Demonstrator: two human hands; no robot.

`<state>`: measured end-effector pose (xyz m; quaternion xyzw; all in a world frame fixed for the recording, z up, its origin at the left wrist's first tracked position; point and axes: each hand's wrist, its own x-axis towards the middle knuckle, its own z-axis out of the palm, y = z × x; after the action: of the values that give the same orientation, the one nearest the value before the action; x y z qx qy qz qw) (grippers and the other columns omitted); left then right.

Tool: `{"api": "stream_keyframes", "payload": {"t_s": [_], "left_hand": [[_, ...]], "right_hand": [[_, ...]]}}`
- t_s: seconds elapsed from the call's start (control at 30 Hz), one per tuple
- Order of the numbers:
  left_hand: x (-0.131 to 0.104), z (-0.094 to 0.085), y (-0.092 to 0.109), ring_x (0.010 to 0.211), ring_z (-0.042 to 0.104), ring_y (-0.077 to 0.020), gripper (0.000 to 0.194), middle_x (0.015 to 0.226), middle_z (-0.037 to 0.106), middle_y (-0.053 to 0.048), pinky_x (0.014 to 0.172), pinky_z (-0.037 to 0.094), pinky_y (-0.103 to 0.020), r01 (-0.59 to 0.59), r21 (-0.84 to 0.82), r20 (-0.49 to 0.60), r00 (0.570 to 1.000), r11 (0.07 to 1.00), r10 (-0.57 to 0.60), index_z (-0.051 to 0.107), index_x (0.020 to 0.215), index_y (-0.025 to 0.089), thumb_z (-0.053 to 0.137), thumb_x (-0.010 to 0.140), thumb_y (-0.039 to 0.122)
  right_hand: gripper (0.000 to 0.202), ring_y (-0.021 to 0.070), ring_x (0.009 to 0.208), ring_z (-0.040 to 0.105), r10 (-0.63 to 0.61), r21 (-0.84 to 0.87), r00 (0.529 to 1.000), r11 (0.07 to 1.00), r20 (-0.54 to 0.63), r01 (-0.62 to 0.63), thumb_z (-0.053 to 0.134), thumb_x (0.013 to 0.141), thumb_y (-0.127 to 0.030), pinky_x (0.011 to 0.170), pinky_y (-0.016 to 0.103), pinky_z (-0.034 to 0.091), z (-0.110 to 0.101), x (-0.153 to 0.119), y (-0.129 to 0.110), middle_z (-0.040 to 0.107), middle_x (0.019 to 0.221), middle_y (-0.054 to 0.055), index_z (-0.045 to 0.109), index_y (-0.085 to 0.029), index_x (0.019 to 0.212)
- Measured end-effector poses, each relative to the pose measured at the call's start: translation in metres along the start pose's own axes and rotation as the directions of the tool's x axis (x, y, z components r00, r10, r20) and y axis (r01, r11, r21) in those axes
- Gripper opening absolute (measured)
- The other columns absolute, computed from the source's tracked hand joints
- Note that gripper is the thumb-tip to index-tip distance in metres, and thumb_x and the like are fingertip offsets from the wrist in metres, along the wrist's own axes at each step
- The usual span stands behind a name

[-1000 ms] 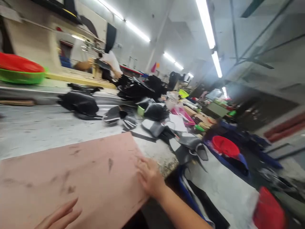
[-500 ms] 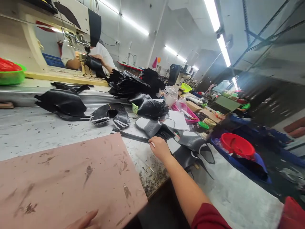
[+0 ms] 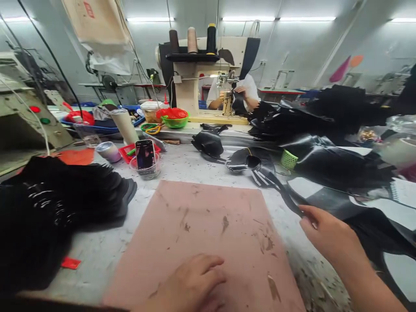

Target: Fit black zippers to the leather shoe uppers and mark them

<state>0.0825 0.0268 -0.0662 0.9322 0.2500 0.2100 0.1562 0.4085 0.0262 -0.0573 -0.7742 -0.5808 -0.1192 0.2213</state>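
Observation:
Between the thumb and fingers of my right hand (image 3: 328, 234) is the near end of a narrow black strip (image 3: 287, 197). The strip runs away toward a banded bundle of black leather pieces (image 3: 238, 160) with white edges. My left hand (image 3: 193, 281) is over the near part of a pinkish board (image 3: 208, 221), holding nothing, its fingers loosely bent and apart. The board is stained with dark glue-like marks. Beside my right hand lie black leather pieces (image 3: 334, 201) with pale patches.
A stack of black pieces (image 3: 65, 208) fills the left side. Behind it, a phone (image 3: 145, 155) leans in a clear cup. A green bowl (image 3: 175, 121) stands near the sewing machine (image 3: 208, 69), where another person works. Black leather piles (image 3: 292, 117) lie at the back right.
My view has swung left and levelled, bringing the phone, thread spools and left stack into sight. More of my left hand shows over the board. The right hand still holds the strip.

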Motion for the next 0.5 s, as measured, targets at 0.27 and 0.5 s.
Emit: {"api": "stream_keyframes", "payload": {"t_s": [0.27, 0.5], "left_hand": [[-0.018, -0.015, -0.006, 0.103, 0.054, -0.0200, 0.030, 0.102, 0.068, -0.003, 0.097, 0.032, -0.033, -0.218, 0.472, -0.220, 0.909, 0.854, 0.354, 0.063, 0.101, 0.016, 0.038, 0.089, 0.028], [-0.033, -0.018, -0.016, 0.097, 0.057, -0.0194, 0.041, 0.103, 0.068, -0.003, 0.089, 0.035, -0.031, -0.240, 0.500, -0.074, 0.945, 0.832, 0.317, 0.062, 0.103, 0.016, 0.030, 0.091, 0.038]], "right_hand": [[0.032, 0.0161, 0.068, 0.063, -0.608, 0.360, 0.781, 0.703, -0.144, 0.614, 0.039, 0.077, -0.009, 0.061, 0.026, 0.051, 0.003, -0.098, -0.133, 0.068, 0.078, 0.005, 0.064, -0.020, 0.093], [0.020, 0.0210, 0.080, 0.064, -0.255, 0.311, 0.953, 0.904, -0.163, 0.294, 0.047, 0.080, -0.026, 0.068, 0.033, 0.052, 0.006, -0.067, -0.071, 0.065, 0.090, 0.009, 0.063, -0.021, 0.092]]}}
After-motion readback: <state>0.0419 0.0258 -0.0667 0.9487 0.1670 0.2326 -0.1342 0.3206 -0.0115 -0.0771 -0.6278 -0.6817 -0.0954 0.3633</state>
